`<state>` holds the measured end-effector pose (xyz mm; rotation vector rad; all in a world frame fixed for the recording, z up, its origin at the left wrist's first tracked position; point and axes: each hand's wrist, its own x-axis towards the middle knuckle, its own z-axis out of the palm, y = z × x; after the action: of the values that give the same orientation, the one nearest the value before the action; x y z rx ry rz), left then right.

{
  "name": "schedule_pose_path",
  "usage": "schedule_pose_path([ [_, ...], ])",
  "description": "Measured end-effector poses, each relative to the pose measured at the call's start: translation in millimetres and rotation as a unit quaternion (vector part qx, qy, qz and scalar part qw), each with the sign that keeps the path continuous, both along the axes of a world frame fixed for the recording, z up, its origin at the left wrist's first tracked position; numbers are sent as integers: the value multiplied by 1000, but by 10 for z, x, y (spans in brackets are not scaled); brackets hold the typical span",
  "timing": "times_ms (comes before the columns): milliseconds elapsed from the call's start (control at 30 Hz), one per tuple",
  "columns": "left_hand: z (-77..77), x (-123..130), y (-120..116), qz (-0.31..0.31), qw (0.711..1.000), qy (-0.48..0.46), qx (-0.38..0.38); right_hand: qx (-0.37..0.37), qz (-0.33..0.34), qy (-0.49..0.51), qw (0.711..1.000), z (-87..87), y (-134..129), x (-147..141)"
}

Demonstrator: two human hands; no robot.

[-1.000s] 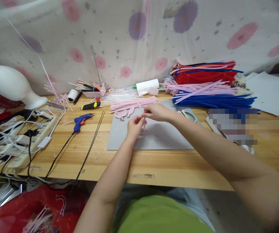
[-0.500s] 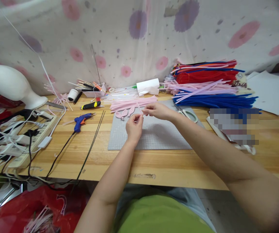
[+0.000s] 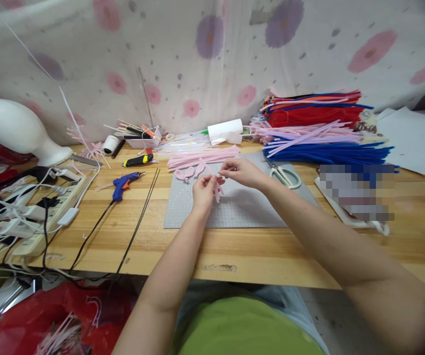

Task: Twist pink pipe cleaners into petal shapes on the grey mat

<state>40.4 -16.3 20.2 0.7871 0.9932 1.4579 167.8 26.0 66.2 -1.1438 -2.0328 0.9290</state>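
My left hand [image 3: 203, 191] is closed in a pinch around pink pipe cleaners [image 3: 218, 191], whose ends stick out above and below the fingers. Close beside it, my right hand [image 3: 242, 172] pinches at the same pink strands with thumb and forefinger; the exact spot of its grip is too small to see clearly. Both hands hover over a grey cutting mat [image 3: 251, 212]. Just left of them lie several pink leaf-shaped loops [image 3: 189, 172]. Behind is a bundle of pink pipe cleaners [image 3: 201, 159]. Scissors [image 3: 288, 177] with pale handles rest on the mat's right side.
A blue glue gun [image 3: 122, 186], a yellow-black cutter [image 3: 138, 160] and thin dark rods [image 3: 140, 217] lie to the left, near a power strip [image 3: 50, 217] with tangled cords. Blue pipe cleaners [image 3: 327, 153] are piled at right. A white foam head [image 3: 16, 128] stands far left.
My left hand has turned, so pink strands now show below its fingers. The upper strand leans further left. My right hand has shifted slightly right, and more of the scissors shows.
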Motion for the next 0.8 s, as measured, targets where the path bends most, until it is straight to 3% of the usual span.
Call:
schedule_pose_path([
  [167,-1,-8,32,58,998,-4,1,23,-7,-44,999,-91,-48,-23],
  [367,43,-13,43,65,993,-95,-4,59,12,-11,998,-222,-128,-135],
  [633,52,1,15,103,987,-125,4,-112,53,188,974,-424,-232,-354],
  [800,7,-9,19,121,985,-122,17,-33,0,126,991,-482,-291,-422],
])
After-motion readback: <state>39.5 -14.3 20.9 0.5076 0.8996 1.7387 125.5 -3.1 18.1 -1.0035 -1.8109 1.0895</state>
